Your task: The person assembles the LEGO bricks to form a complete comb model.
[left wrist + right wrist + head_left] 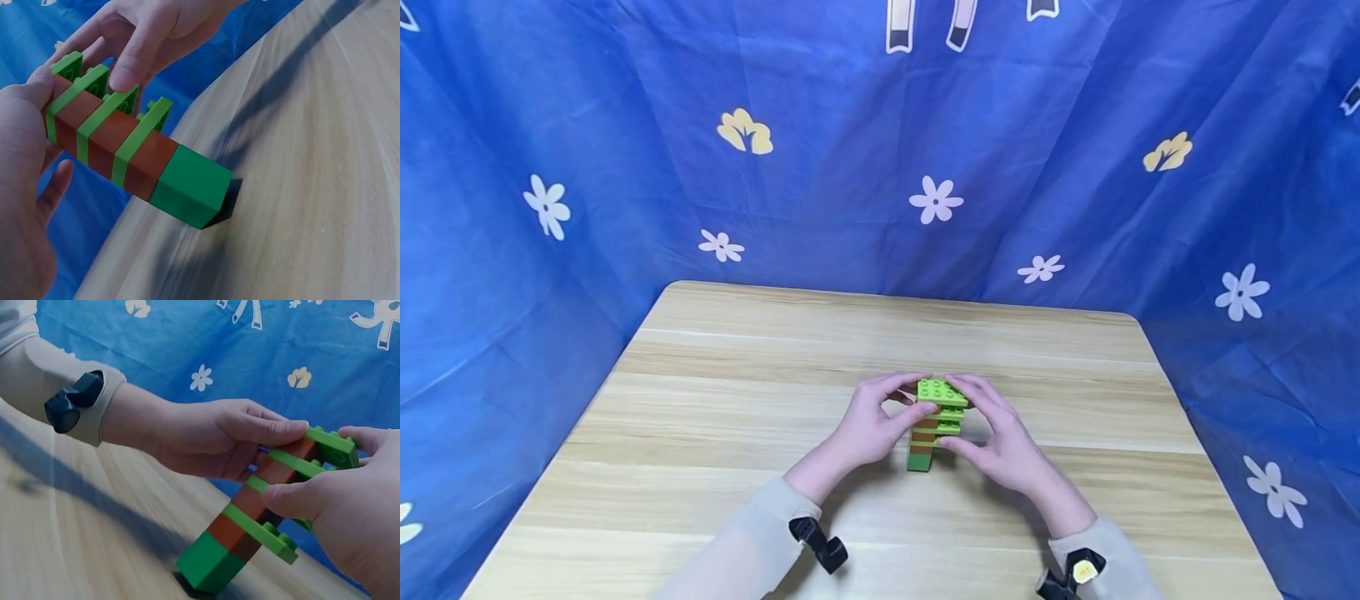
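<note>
Between the two hands stands a toy building-brick tower [922,437]. Its base is a dark green brick [194,184], with brown bricks and light green plates alternating above. The plates stick out past the bricks on the right side, and a studded light green plate [938,392] tops the stack. My left hand [872,421] grips the upper end from the left, its thumb on the front just under the top plate. From the right, my right hand [1006,446] holds the overhanging plates, thumb lower down and fingers at the top plate's far edge.
The tower is over a light wood-grain table [760,367] with rounded back corners. Behind and beside it hangs a blue curtain [835,167] with flowers printed on it. Black camera mounts [818,543] sit on both sleeved wrists.
</note>
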Available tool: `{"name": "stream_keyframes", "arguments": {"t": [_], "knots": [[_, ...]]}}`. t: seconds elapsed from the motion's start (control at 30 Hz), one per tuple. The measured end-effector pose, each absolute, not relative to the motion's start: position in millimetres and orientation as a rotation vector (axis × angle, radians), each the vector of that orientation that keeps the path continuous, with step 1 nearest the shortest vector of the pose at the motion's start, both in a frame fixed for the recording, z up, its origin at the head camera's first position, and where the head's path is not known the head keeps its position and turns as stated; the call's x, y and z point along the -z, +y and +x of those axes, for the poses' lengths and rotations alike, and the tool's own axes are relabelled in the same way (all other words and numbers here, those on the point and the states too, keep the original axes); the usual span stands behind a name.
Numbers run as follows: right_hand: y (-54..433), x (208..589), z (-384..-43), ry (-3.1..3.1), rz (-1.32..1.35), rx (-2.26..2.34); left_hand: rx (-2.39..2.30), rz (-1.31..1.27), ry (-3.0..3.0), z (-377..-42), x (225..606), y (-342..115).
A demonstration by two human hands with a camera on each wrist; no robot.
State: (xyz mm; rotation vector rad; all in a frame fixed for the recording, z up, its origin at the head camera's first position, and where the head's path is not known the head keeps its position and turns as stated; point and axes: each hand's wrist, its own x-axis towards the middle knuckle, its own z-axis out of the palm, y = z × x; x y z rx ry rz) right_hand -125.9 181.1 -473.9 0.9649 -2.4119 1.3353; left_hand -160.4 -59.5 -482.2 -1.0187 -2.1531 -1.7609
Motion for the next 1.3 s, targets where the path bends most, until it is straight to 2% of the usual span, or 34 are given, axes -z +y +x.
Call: {"name": "stream_keyframes", "arguments": {"t": [0.27, 0.87, 1.3], "knots": [[182, 482, -132, -2.343, 1.023, -1.297, 1.751, -0.990, -2.186, -160, 484, -59], [189, 487, -139, -2.429, 0.952, -1.298, 1.500, -1.116, -2.394, -160, 492, -73], [188, 484, -142, -2.518, 0.900, -1.316, 1.619, -1.116, -2.459, -166, 493, -73]]}}
